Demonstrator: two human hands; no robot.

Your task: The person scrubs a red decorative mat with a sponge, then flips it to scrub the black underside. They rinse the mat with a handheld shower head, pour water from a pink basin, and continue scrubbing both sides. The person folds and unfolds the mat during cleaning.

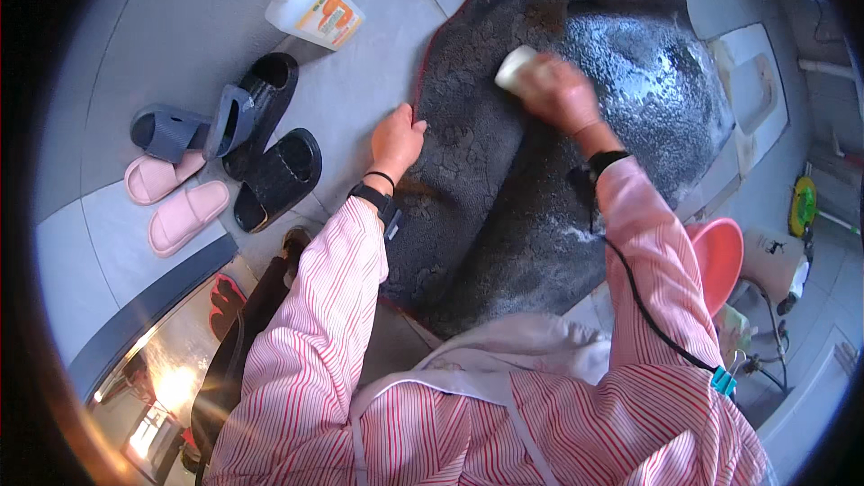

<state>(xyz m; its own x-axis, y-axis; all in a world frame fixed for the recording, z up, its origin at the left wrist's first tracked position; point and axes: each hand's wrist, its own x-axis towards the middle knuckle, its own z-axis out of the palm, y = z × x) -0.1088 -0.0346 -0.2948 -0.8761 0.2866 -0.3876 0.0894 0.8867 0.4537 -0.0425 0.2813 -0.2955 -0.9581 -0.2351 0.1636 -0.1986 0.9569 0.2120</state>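
A large dark grey mat (468,162) with a red edge lies rumpled over the tiled floor, its right part raised in a wet, sudsy hump. On its upper middle my right hand (562,94) is closed around a white rounded block (516,68), smeared by motion; whether it is a bar of soap or a brush I cannot tell. My left hand (397,139) grips the mat's left edge, thumb on top and the other fingers mostly hidden. Both sleeves are striped pink and white.
A white pump bottle (315,9) stands at the upper left. Below it are black slippers (281,178), blue-grey slippers (171,132) and pink slippers (189,216). To the right are a squat toilet (760,90), a pink basin (717,261) and a pale bucket (772,261).
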